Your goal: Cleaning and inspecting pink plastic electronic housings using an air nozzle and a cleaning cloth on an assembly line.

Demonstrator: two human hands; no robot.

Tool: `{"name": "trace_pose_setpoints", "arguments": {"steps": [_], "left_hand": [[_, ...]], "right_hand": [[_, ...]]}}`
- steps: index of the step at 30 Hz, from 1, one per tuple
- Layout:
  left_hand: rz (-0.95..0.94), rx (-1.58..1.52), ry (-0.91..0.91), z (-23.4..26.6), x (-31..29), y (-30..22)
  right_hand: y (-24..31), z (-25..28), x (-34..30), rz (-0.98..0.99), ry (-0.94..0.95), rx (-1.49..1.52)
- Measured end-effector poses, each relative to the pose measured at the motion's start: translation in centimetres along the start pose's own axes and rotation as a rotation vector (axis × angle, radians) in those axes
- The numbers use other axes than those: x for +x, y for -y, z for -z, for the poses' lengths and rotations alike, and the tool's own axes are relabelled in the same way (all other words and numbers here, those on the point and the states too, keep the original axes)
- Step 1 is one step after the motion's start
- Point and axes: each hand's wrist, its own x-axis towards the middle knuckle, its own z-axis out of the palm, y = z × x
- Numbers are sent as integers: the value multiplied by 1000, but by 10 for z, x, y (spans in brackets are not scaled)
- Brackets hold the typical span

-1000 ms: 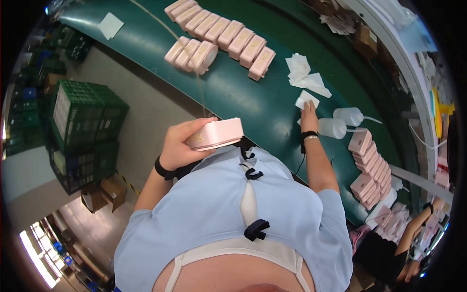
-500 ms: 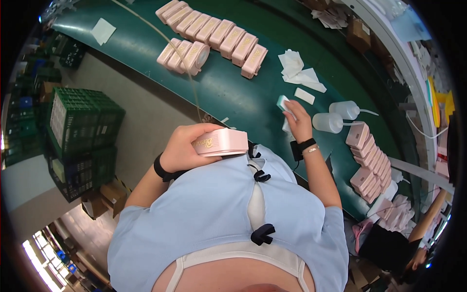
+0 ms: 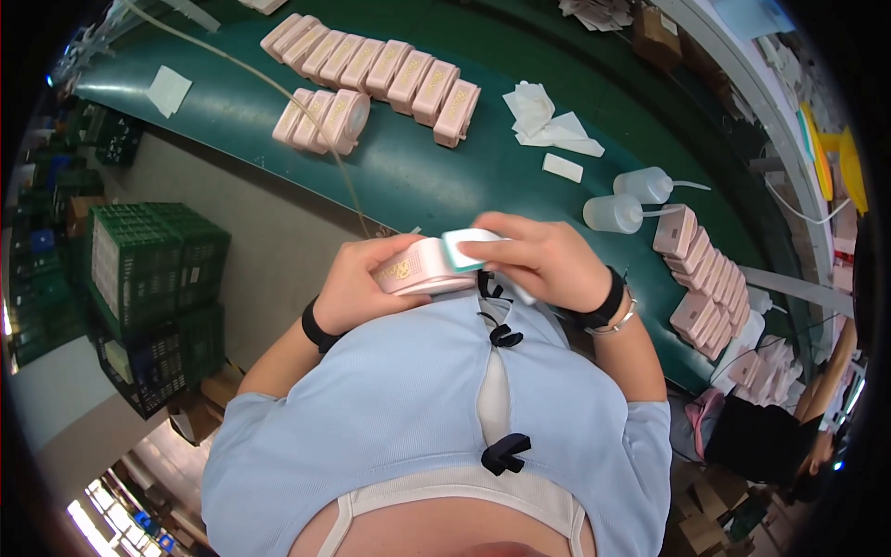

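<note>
Close to my body, my left hand [image 3: 348, 283] grips a pink plastic case [image 3: 406, 267] with rounded edges, gold lettering and a patch of small dots. My right hand [image 3: 555, 265] pinches a white sponge block [image 3: 471, 246] with a teal face. That teal side meets the right end of the case. A strip of something white shows beneath my right hand, too covered to name. The far end of the case is hidden behind the sponge and my fingers.
Pink cases [image 3: 385, 70] stand in rows across the green table [image 3: 399, 176]. To the right are crumpled white tissues [image 3: 548, 121], a white block [image 3: 562, 168], two squeeze bottles [image 3: 613, 213] and stacked pink cases [image 3: 701, 278]. Green crates [image 3: 153, 269] stand left; a co-worker's arm [image 3: 829, 371] shows right.
My right hand has moved left from over the table with the sponge, bringing it against the case. My left hand still holds the case in nearly the same place. The view has shifted slightly.
</note>
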Motion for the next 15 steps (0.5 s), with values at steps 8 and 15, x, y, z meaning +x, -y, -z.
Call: {"name": "trace_pose_setpoints", "arguments": {"steps": [8,15], "left_hand": [[104,-88,4,-4,7,8],[132,-127,23,-1,14,10]], "right_hand": [[9,-5,-5,-49,-53,-144],[-13,-17,-16,-39,-94,-133]]}}
